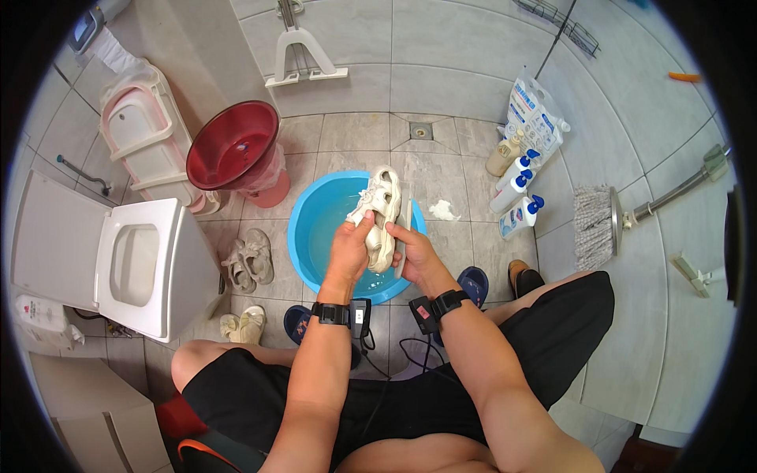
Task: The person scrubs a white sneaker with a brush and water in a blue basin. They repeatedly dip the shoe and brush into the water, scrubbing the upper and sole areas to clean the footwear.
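Observation:
A cream-white sneaker is held over a blue plastic basin with cloudy water in it. My left hand grips the shoe's near left side, the thumb lying along its upper. Under the fingers of my right hand is a slim white tool, seen edge-on beside the sole; its face is hidden, so its kind cannot be told. The right thumb and forefinger touch the shoe's edge.
A pair of greyish sneakers and cream shoes sit left, near a white toilet. A red basin rests on a pink bin. Pump bottles line the right wall, near white powder and a mop head.

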